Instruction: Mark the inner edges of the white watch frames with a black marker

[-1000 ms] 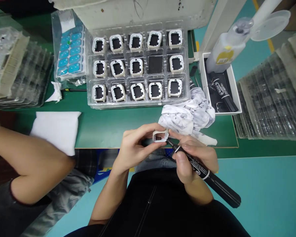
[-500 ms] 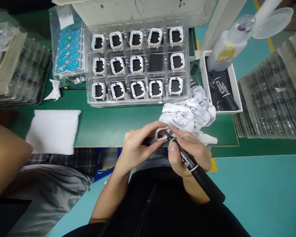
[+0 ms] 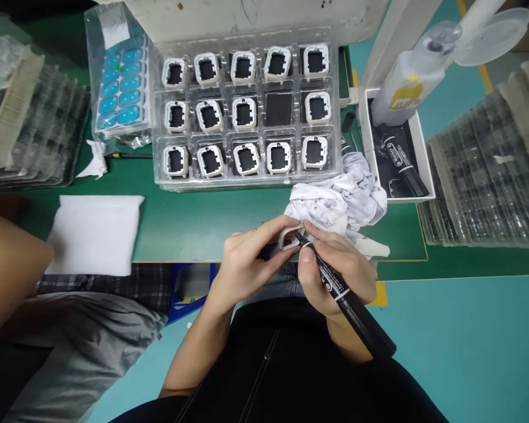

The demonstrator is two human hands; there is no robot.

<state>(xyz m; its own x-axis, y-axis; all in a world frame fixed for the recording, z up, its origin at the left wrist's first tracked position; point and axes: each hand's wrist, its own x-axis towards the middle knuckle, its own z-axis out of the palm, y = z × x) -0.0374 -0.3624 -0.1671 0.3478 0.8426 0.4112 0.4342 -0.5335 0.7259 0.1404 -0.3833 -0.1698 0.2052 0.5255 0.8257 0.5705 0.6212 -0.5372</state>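
My left hand (image 3: 249, 258) pinches a small pale square frame (image 3: 283, 239) between thumb and fingers, above the table's front edge. Closed round a black marker (image 3: 335, 283) is my right hand (image 3: 339, 267); the marker's tip points into the frame's opening, and a right fingertip rests by the frame's upper right side. Whether the tip touches the inner wall is too small to tell. Behind the hands lies a clear plastic tray (image 3: 247, 183) with similar white frames in its compartments; one compartment in the middle row shows only its black bottom.
A crumpled white cloth (image 3: 335, 197) lies just behind my right hand. The white box (image 3: 431, 182) holds a bottle (image 3: 401, 91) and another marker. Stacked trays stand at both sides. A folded white cloth (image 3: 94, 235) lies left, near another person's arm (image 3: 11, 270).
The held frame has turned slightly, and the marker's rear end has shifted a little to the left. The other person's arm has moved slightly left and up.
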